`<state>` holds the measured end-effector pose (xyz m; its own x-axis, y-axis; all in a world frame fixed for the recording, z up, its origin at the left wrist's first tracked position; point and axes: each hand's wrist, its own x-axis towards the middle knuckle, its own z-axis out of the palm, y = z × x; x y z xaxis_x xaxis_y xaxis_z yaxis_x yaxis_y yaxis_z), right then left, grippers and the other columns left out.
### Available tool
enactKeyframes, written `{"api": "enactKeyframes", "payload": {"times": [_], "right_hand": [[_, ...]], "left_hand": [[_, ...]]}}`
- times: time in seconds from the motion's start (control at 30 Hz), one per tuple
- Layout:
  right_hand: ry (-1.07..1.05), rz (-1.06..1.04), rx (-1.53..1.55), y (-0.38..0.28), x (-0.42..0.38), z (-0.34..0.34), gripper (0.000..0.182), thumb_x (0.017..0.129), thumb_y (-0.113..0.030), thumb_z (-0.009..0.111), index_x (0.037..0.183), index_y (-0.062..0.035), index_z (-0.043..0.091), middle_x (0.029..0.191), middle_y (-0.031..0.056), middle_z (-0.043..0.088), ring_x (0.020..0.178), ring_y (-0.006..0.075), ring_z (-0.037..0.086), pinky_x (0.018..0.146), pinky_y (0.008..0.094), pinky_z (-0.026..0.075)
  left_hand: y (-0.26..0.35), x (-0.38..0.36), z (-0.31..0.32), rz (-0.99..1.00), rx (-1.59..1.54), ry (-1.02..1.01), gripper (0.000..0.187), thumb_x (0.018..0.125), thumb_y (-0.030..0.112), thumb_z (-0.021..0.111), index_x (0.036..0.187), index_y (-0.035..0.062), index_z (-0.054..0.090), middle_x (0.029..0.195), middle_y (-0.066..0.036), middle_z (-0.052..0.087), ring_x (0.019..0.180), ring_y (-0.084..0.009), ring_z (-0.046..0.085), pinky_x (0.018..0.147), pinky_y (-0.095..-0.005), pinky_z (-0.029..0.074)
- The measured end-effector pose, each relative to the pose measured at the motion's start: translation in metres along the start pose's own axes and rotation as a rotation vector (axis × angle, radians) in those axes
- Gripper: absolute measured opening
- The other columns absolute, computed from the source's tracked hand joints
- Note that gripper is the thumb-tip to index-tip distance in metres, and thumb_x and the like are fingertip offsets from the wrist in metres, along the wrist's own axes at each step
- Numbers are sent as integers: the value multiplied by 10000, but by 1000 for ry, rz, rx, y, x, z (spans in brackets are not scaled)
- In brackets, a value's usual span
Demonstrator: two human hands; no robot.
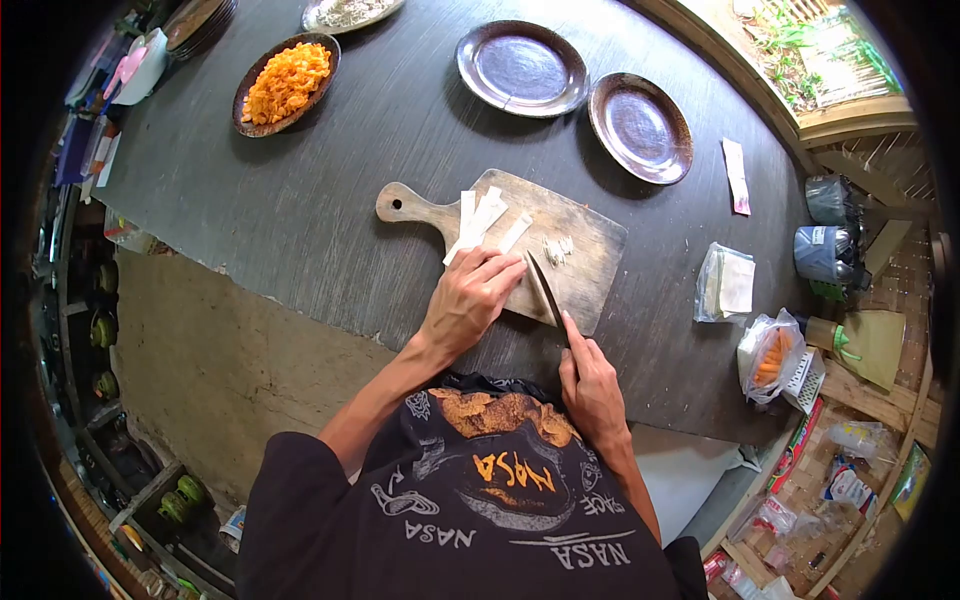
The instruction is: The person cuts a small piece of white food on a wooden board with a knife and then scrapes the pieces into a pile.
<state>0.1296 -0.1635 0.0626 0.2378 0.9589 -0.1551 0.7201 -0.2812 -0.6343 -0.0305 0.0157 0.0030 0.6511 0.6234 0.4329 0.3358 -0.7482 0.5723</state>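
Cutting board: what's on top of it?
On the cutting board lie pale strips and thin shreds. The right hand holds a knife over it. The left hand covers the strips' near ends; those and the wood beneath are hidden.

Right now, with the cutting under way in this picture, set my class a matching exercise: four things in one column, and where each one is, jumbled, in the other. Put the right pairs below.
Things
1. Knife
2. White strips
3. Orange pieces
4. Wooden board

Places
A. Heaped in a dark oval dish
B. Flat on the dark table
C. In the grip of the right hand
D. On the board, reaching to the left hand

Right pairs: 1-C; 2-D; 3-A; 4-B
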Motion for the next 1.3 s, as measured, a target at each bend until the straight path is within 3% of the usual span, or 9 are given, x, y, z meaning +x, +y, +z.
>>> {"api": "enactKeyframes", "payload": {"times": [1.3], "right_hand": [[-57, 3, -104, 5, 7, -2, 649, 998, -81, 599, 1623, -145, 436, 929, 151, 568, 729, 369, 653, 695, 492, 566]], "left_hand": [[3, -5, 4, -36, -29, 28, 303, 863, 60, 787, 1164, 46, 760, 1191, -40, 758, 1090, -245, 670, 974, -381, 548]]}}
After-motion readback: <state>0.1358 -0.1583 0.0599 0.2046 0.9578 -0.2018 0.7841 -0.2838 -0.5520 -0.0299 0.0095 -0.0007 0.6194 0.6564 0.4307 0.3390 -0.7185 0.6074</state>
